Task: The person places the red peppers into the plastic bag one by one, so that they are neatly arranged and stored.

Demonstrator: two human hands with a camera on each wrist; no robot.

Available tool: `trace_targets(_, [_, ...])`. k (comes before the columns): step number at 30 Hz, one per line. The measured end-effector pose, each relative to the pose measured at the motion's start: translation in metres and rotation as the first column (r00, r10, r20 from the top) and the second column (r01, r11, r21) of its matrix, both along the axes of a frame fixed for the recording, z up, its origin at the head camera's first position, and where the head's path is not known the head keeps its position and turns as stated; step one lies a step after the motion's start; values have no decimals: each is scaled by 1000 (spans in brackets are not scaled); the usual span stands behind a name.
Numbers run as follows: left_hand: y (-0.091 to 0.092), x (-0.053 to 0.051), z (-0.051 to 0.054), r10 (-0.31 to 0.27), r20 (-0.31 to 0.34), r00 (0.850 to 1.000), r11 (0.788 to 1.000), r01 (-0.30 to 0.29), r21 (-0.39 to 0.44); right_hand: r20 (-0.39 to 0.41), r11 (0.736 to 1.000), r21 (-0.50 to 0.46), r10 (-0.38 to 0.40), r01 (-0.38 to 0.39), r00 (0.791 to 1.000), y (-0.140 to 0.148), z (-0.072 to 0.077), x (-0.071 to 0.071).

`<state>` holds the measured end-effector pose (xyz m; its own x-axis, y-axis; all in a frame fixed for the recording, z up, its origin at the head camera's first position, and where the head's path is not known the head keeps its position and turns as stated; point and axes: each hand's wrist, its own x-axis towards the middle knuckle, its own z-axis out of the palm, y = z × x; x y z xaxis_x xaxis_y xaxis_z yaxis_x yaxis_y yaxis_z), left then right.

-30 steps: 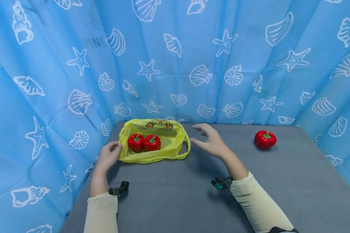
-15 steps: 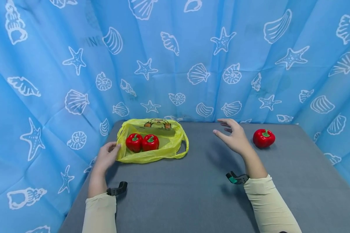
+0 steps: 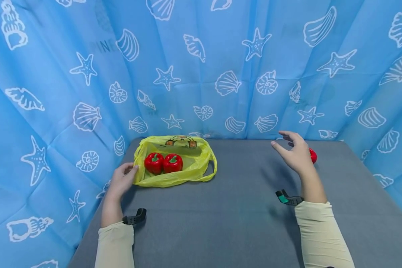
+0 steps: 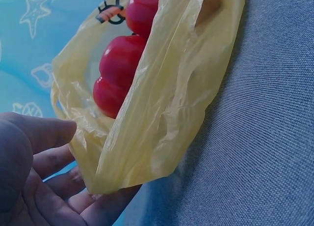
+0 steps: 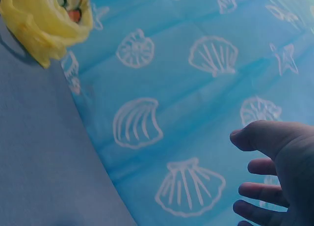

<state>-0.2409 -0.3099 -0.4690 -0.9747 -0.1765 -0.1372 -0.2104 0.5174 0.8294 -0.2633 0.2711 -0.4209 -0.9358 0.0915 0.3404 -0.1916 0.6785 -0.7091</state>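
Observation:
A yellow plastic bag (image 3: 174, 181) lies with its mouth spread at the back left of the table. Inside sit two red bell peppers with green stems, the left pepper (image 3: 153, 163) touching the right pepper (image 3: 173, 163). My left hand (image 3: 120, 179) holds the bag's left edge, thumb on the near side and fingers behind it, as the left wrist view shows. To the right, my right hand (image 3: 296, 154) hovers over the table with fingers apart and nothing in them. Behind it a third red bell pepper (image 3: 313, 155) is mostly hidden.
The grey cloth-covered table (image 3: 204, 223) reaches back to a blue curtain (image 3: 201, 74) printed with white shells and starfish. That curtain also closes in the left and right sides. A loop handle (image 3: 214, 167) of the bag sticks out to the right.
My right hand has moved right, from beside the bag to in front of the lone pepper, now covering most of it. My left hand stays at the bag's edge.

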Motion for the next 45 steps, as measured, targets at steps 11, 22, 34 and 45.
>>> trace_targets(11, [1,0,2,-13,1,1000,1000,13,9,138,982,60,-184,177,973,35,-5,1])
trace_targets(22, [-1,-1,1,-21,-16,1000,1000,21,7,243,969,102,-245,226,939,66,-16,3])
trace_targets(34, [-1,1,0,-17,16,1000,1000,17,16,310,966,118,-256,230,916,78,-29,4])
trace_targets(45, [1,1,0,-9,-2,1000,1000,9,11,335,964,103,-265,244,904,79,-38,2])
